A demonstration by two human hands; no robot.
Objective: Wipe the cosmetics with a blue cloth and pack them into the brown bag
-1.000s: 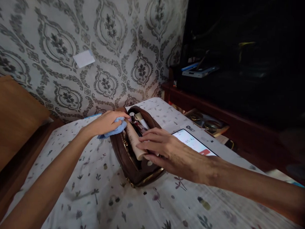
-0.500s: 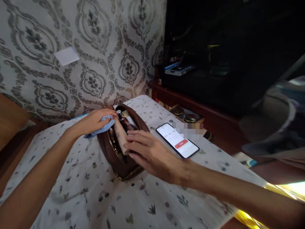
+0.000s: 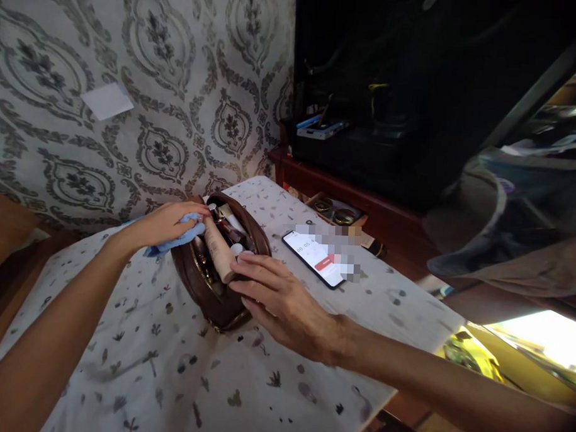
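Observation:
A brown zip bag (image 3: 257,224) sits unzipped on the patterned cloth, packed with cosmetics. A beige squeeze tube (image 3: 217,248) lies lengthwise along its opening. My left hand (image 3: 177,221) is closed on a crumpled light-blue cloth (image 3: 171,239), its fingertips at the tube's far end. My right hand (image 3: 285,304) reaches over the bag's near right side, fingers apart and fingertips by the tube's near end; its palm side is hidden. Close to those fingertips shows a white round cap (image 3: 237,248). Behind the tube are a silver-capped bottle (image 3: 214,211) and a white tube (image 3: 235,220).
Right of the bag lies a phone (image 3: 315,258) with a lit timer screen, partly blurred. Beyond the table's right edge are a box with round golden items (image 3: 342,216) and a dark TV screen (image 3: 392,75). A patterned wall (image 3: 164,111) stands behind.
The view has shifted right, so everything sits further left. The white round cap beside the right fingertips now shows. Both hands stay at the bag, the cloth still in the left.

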